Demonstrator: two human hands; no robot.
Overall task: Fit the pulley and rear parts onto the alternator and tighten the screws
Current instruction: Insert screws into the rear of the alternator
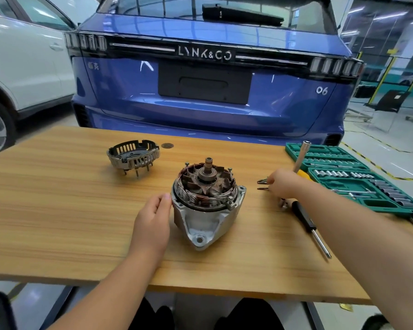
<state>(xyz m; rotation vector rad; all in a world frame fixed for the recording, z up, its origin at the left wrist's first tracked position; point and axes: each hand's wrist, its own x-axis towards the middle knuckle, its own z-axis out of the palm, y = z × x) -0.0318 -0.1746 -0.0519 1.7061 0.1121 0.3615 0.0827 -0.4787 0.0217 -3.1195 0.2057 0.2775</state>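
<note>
Alternator [206, 203] centre frame — likely heavy, rigid; grip aluminium housing, not windings. Left hand [153, 220] relaxed against it; right hand [284, 183] pinching screws [262, 184]

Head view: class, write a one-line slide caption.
Left hand steadies the open alternator while right hand reaches the screws on the table.

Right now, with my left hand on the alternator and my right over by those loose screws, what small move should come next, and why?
Probably pinch up one of the screws with your right hand, which is already touching them. The alternator sits open with its windings exposed, the left hand steadies it, and the rear cover lies apart on the table, so fasteners will be needed soon.
</note>
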